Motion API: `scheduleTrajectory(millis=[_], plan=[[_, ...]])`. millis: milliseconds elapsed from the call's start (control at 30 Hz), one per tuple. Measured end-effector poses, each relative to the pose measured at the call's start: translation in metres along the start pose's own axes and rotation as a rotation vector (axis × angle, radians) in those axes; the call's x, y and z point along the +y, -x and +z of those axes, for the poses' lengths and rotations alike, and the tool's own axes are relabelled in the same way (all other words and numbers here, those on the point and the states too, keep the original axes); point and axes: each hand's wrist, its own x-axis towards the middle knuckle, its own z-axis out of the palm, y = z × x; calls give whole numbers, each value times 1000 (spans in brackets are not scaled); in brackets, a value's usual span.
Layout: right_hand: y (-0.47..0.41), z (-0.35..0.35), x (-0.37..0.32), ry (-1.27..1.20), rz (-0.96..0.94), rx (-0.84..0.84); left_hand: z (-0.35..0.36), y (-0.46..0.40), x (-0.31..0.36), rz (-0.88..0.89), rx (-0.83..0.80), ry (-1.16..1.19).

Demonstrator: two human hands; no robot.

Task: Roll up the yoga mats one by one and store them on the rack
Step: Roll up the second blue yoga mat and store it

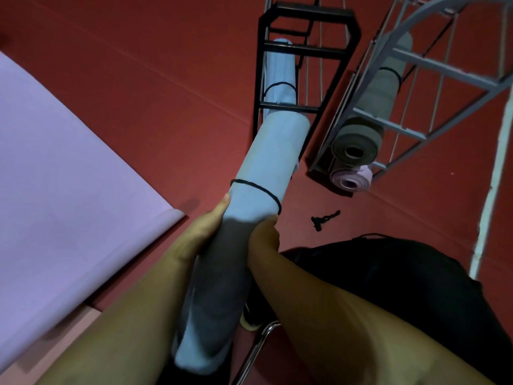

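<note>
Rolled blue mat (251, 218), bound by a thin black band (258, 187) near its far third, held slantwise between both hands, far end (288, 129) touching or just over the lowest front bar of the black rack (308, 12); near end low by the body. Left hand (200, 232) pressed along the roll's left side, thumb stretched up toward the band, other fingers hidden behind the roll; right hand (263, 232) clasping the right side, fingers wrapped out of sight. Second blue roll (279, 76) already lying inside the black rack, banded too. Grey rack (416, 59) just right of it, holding a grey roll (361, 143) above a pink roll (351, 179), their ends at the open front. Flat lilac mat (69, 162) spread on the red floor (166, 65) at left, corner near the left wrist; open floor between that corner and the racks. Loose black tie (323, 219) on the floor right of the roll; dark bag (388, 273) beside the right forearm.
</note>
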Motion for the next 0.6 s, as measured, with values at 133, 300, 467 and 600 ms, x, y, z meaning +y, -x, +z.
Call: scheduleTrajectory(millis=[133, 300, 467, 600], plan=[[6, -12, -25, 139, -43, 34, 12, -32, -2, 22, -48, 105], [-26, -17, -71, 15, -98, -92, 31, -59, 22, 125, -56, 100], [-75, -13, -125, -195, -160, -226, 47, -54, 57, 272, -75, 66], [-129, -6, -164, -216, -233, -197, 66, -74, 55, 320, -76, 45]])
